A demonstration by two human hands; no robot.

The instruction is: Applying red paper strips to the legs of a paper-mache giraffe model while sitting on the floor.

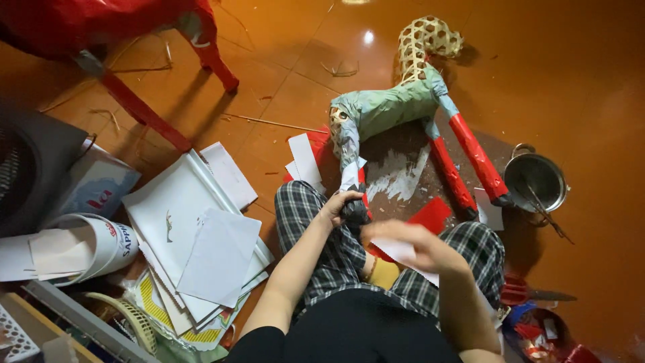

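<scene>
White paper stack [195, 235] on floor [591, 101], far left. Left hand [339, 204] curled around rear leg of woven animal frame [396, 104], paper-wrapped, lying on floor ahead of plaid knees. Right hand [406, 242], blurred, pinching white paper strip [403, 254]. Metal pot [535, 180] at right, beside red-taped legs.

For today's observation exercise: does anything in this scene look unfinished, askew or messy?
The animal frame lies tipped on the floor, its woven head and neck bare while the body is papered and the legs red. The left hand grips one leg. Paper sheets lie strewn about, with scraps across the tiles.
</scene>
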